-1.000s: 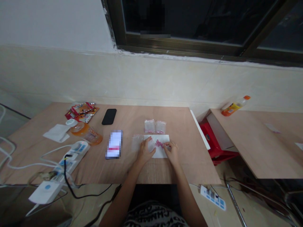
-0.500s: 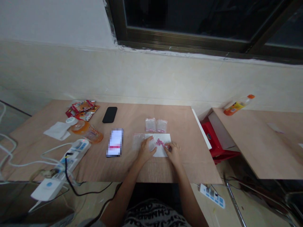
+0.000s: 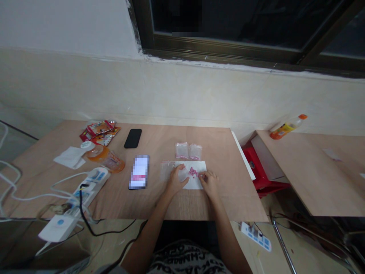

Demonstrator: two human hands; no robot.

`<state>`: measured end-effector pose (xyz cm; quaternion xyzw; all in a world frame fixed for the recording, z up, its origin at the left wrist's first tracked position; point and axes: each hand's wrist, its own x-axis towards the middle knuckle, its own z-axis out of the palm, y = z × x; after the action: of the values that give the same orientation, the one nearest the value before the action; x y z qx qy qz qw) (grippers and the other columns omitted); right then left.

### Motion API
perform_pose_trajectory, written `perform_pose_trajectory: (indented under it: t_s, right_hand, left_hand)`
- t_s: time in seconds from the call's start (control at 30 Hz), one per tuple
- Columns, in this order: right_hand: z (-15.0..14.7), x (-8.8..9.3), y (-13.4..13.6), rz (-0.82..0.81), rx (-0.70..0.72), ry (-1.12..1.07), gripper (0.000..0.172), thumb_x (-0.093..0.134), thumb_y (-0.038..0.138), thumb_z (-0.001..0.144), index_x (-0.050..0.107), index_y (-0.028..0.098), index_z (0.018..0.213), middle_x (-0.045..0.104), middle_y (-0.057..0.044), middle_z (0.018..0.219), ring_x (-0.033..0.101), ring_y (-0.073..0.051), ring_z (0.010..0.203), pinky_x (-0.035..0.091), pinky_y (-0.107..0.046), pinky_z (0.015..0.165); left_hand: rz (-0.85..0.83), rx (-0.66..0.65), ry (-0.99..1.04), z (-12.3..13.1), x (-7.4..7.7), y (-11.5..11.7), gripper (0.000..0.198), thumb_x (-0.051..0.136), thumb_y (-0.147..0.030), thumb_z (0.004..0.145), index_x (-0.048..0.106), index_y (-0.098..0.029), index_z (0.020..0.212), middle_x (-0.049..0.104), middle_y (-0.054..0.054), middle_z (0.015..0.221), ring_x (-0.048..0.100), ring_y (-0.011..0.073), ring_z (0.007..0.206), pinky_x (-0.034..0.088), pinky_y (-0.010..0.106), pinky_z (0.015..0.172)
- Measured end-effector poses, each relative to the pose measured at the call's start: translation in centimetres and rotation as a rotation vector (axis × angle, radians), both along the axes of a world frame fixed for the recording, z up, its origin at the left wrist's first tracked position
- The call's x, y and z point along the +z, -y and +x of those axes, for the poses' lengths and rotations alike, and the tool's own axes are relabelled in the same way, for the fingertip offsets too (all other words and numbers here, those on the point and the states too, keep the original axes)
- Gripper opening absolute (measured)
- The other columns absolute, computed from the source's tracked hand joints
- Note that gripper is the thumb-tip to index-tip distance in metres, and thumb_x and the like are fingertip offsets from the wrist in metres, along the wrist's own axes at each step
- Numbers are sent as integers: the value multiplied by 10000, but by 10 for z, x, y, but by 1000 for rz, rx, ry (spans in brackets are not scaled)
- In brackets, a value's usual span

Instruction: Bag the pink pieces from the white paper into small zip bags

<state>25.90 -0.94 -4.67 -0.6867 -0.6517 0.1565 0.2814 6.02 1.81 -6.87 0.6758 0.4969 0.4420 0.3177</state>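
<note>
The left hand lies open, pressing flat on a white paper sheet, while the right hand curls its fingers at the sheet's surface (whether they pinch anything is too small to tell). Small pink pieces sit clustered on the sheet between the hands, a clear plastic bag lies just left of the left hand, and two small filled bags lie just ahead of the grip.

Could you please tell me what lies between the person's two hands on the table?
The head view shows small pink pieces on a white sheet of paper between the left hand and the right hand.
</note>
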Motion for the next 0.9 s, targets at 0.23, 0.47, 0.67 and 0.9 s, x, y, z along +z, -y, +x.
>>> perform_pose_trajectory:
  t_s: [0.23, 0.47, 0.67, 0.9]
  right_hand:
    - [-11, 3, -10, 15, 0, -163, 288, 541, 438, 885, 730, 224, 843, 685, -44, 765, 590, -209, 800, 382, -314, 762]
    - [-30, 8, -20, 31, 109, -252, 304, 554, 458, 877, 734, 214, 851, 714, -48, 793, 599, -198, 751, 411, -314, 743]
    - [-19, 9, -9, 22, 39, -185, 287, 540, 433, 881, 732, 221, 855, 714, -52, 814, 609, -212, 803, 392, -327, 770]
    - [-14, 6, 9, -38, 59, -48, 197, 609, 378, 836, 729, 245, 918, 690, -28, 806, 586, -222, 841, 330, -332, 789]
  left_hand:
    - [-7, -9, 8, 0, 1, -1, 584, 715, -237, 688, 506, -256, 1233, 644, 81, 1196, 616, 252, 1125, 481, 456, 1013]
    - [27, -8, 13, 1, -2, -1, 551, 696, -254, 701, 517, -226, 1221, 649, 95, 1181, 625, 252, 1112, 495, 464, 1006]
    - [16, -3, 6, 0, -4, -1, 561, 721, -249, 690, 520, -280, 1213, 645, 68, 1183, 620, 240, 1109, 494, 460, 1005]
    - [-10, -22, 30, 0, -6, -3, 563, 709, -252, 708, 493, -272, 1226, 626, 78, 1203, 601, 235, 1123, 475, 463, 1018]
